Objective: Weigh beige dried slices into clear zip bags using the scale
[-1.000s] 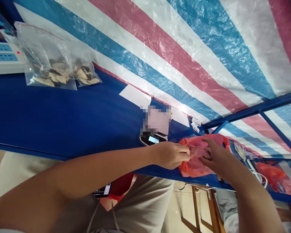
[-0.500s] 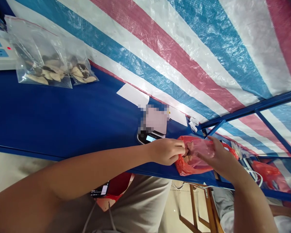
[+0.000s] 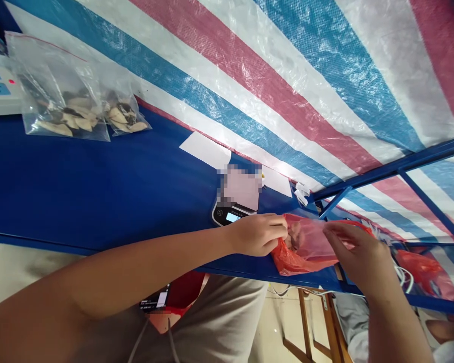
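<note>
Red plastic bag lies on the blue table, long axis left to right, between left hand and right hand. On my remote feed the left pinches its left rim, nearer the brown lumps inside, too blurred to count; I can't tell whether the right grips anything. One scale, two clear bags, two white sheets, another red bag farther right.
</note>
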Motion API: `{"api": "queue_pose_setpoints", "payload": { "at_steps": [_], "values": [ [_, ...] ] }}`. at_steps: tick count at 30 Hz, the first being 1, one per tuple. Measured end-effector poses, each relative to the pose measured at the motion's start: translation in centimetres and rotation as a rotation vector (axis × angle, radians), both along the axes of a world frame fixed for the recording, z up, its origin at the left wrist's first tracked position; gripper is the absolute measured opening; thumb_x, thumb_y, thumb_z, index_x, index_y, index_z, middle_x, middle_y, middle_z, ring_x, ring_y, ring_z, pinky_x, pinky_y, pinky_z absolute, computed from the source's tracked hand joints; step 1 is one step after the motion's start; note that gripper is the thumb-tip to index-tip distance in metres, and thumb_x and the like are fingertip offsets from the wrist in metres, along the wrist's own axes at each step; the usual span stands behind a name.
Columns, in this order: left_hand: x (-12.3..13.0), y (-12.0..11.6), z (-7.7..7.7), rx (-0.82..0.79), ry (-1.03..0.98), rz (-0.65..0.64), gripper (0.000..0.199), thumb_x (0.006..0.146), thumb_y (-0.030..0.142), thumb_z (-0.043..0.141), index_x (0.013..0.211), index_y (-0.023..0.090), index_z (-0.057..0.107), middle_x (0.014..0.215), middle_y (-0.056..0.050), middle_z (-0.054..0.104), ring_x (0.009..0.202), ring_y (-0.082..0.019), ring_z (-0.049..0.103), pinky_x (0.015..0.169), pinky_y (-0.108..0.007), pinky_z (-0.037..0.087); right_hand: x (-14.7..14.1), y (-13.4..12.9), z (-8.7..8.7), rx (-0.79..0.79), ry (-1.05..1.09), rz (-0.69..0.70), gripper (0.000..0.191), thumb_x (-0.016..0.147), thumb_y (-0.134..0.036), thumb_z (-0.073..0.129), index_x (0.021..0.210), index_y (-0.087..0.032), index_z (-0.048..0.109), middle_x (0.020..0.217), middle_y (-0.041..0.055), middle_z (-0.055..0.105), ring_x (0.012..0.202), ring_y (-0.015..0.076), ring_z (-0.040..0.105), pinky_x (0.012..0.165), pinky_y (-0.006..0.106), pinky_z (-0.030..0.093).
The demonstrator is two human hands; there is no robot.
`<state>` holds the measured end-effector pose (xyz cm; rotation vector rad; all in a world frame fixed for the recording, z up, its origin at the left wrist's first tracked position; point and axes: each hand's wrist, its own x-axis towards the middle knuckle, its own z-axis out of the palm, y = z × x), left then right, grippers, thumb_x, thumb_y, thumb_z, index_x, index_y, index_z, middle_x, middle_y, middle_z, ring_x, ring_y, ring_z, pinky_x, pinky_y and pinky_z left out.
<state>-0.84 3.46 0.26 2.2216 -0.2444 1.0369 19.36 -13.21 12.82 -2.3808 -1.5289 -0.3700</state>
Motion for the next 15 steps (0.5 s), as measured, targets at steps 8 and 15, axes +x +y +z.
{"api": "queue_pose_setpoints", "payload": {
  "at_steps": [8,15],
  "values": [
    [-0.6,0.7,1.3,-0.218,-0.141,0.058,0.025,0.095,0.007,0.039,0.105,0.017,0.06,0.115,-0.013,0.067,0.111,-0.018,0.064,0.103,-0.034,0.055,0.0,0.9,0.0,0.018,-0.112,0.098,0.03,0.095,-0.045,0.058,0.099,-0.022,0.076,0.094,0.0096,0.08,0.085,0.0282,0.077,0.076,0.039,0.058],
    [-0.7,0.5,0.9,-0.174,-0.146,0.08,0.028,0.091,0.004,0.043,0.108,0.018,0.059,0.112,-0.011,0.068,0.11,-0.018,0.065,0.099,-0.034,0.057,-3.1,0.9,-0.6,0.074,-0.121,0.115,0.029,0.099,-0.041,0.058,0.116,-0.021,0.071,0.112,0.0128,0.077,0.102,0.0305,0.074,0.088,0.044,0.058]
  ]
}}
